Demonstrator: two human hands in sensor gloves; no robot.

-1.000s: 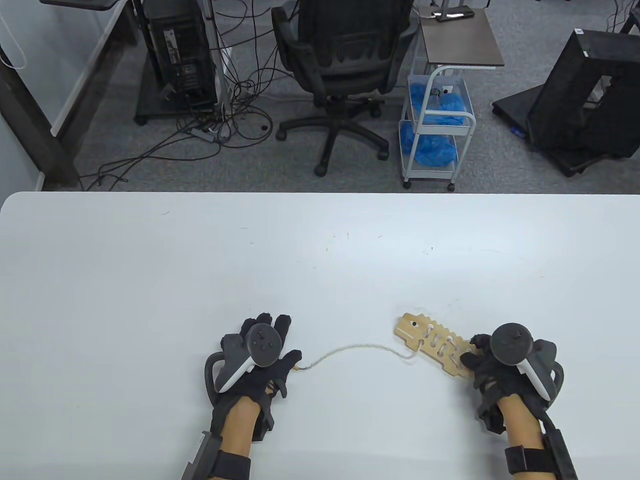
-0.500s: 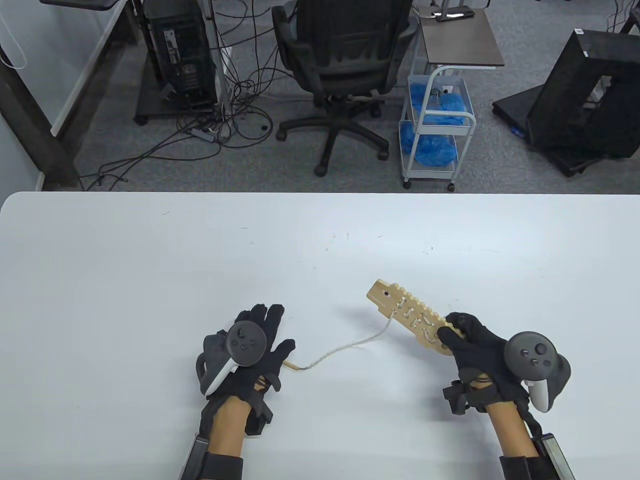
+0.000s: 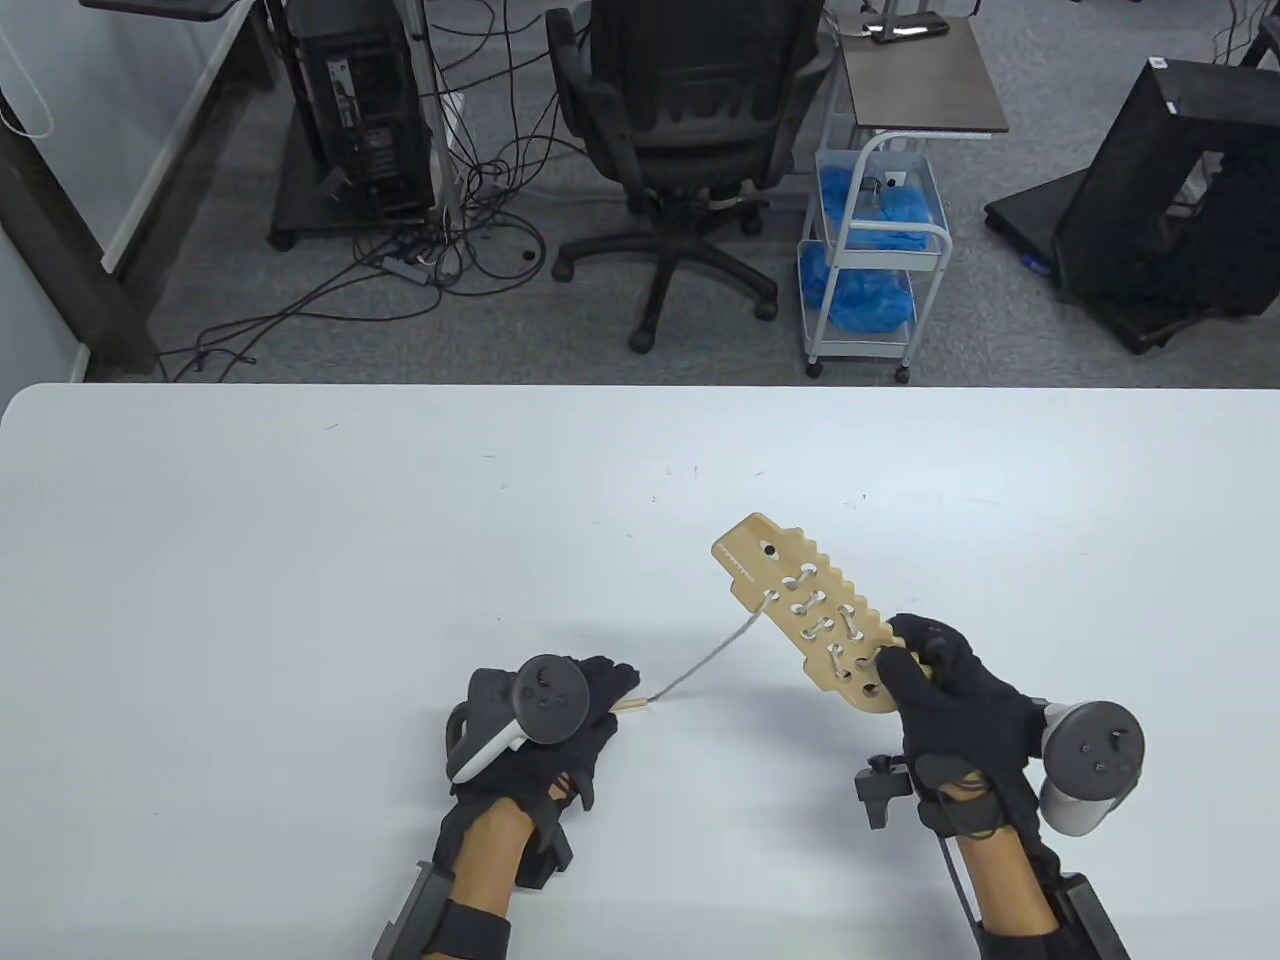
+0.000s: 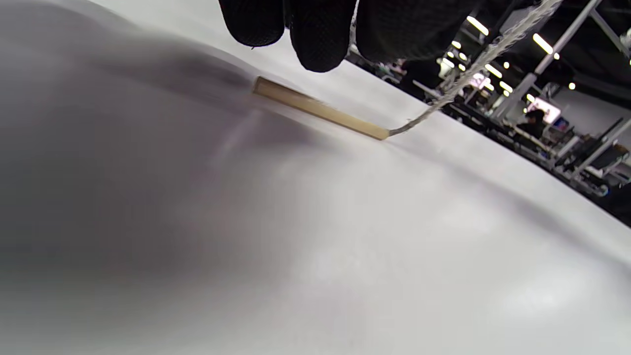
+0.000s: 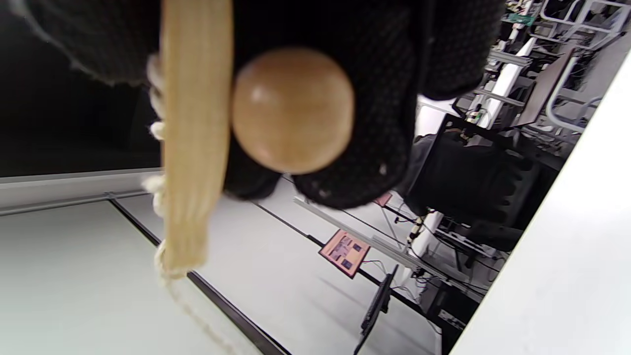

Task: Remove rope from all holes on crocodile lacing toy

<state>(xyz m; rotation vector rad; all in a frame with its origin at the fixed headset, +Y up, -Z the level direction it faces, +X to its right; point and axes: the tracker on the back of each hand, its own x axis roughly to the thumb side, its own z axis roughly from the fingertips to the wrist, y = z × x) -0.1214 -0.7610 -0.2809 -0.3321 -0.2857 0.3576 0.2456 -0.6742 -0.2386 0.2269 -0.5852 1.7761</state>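
My right hand grips the tail end of the wooden crocodile lacing toy and holds it tilted above the table, head pointing away. White rope is laced through its holes and runs down-left from one near the head to a wooden needle lying on the table. My left hand rests by that needle. In the left wrist view its fingertips hang just above the needle without pinching it. The right wrist view shows the toy edge-on and a wooden ball against my gloved fingers.
The white table spreads wide to the left and behind the hands. Beyond its far edge stand an office chair, a small cart with blue bags, and computer cases on the floor.
My right hand lifted the toy off the table, carried it left and away, and turned its face up. The rope drew straighter. My left hand slid right toward the needle.
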